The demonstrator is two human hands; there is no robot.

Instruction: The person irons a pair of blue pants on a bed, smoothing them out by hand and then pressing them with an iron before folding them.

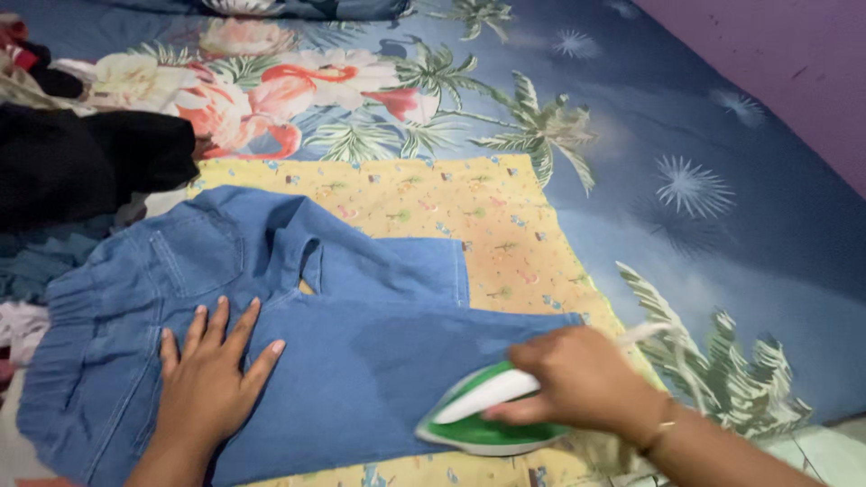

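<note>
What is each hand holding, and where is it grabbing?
The right hand holds the green and white iron by its white handle. The left hand holds nothing; it lies flat on the blue jeans.

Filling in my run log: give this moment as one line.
left hand: flat on blue jeans | right hand: grips green-white iron on jeans leg | under: yellow cloth

We see matt blue denim jeans (361,361), a glossy green-and-white plastic iron (483,410), a soft yellow printed cloth (469,207), and a smooth floral bedsheet (631,135).
</note>
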